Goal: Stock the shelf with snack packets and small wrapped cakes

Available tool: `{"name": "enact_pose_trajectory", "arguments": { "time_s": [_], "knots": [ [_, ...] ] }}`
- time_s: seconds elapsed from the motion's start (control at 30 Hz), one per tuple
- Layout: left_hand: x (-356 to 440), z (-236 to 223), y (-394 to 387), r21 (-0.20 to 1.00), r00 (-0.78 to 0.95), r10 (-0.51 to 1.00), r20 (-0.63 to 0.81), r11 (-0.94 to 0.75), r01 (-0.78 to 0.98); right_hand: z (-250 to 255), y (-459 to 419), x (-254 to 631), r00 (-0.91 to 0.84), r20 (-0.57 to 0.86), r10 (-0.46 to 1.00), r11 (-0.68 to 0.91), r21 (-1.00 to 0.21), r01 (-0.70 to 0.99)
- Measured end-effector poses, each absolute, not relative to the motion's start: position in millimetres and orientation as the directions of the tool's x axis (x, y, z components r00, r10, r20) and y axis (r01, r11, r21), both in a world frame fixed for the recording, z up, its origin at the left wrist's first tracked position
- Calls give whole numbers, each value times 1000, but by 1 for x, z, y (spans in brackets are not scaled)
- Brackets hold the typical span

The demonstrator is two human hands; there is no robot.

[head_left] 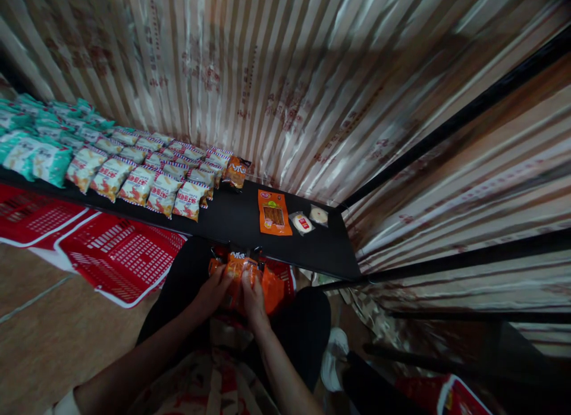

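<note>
Low between my knees, my left hand [217, 289] and my right hand [253, 295] are closed on small orange snack bags [241, 259] with dark crimped ends. How many bags each hand has is hard to make out in the dim light. Beneath my hands, more orange packaging [273, 289] lies in a red basket [292, 281]. One similar orange snack bag [236, 172] stands on the black shelf [232, 210], at the right end of rows of white snack bags [190, 198].
Left along the shelf are several green snack bags [51, 159]. A flat orange packet [273, 213] and two round wrapped items [302, 223] lie right. Below sit red baskets [120, 248]. Striped sheeting [214, 64] hangs behind, and black bars [446, 123] cross at right.
</note>
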State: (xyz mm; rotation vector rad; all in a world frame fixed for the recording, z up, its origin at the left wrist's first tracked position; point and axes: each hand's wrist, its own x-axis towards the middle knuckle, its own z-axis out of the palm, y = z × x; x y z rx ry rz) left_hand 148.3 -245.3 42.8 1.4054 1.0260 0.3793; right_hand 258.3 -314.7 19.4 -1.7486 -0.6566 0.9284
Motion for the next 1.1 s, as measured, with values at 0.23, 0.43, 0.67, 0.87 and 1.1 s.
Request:
{"name": "enact_pose_trajectory", "arguments": {
  "time_s": [0.23,0.43,0.67,0.87,1.1],
  "knots": [
    [162,58,-244,923,459,802,-383,307,234,30,-314,258,602,-261,755,-342,-939,22],
    [172,47,-241,926,360,856,-370,312,212,30,-316,261,580,-248,776,-358,-930,80],
    [176,31,-240,942,278,902,-330,296,156,32,-317,259,622,-148,769,-287,-949,129],
    [180,32,-237,951,225,925,-307,303,51,29,-317,257,676,-68,733,-165,-983,81],
    [187,21,-232,928,200,917,-346,366,-71,25,-320,254,678,-125,725,-142,-989,-31]
  ]
}}
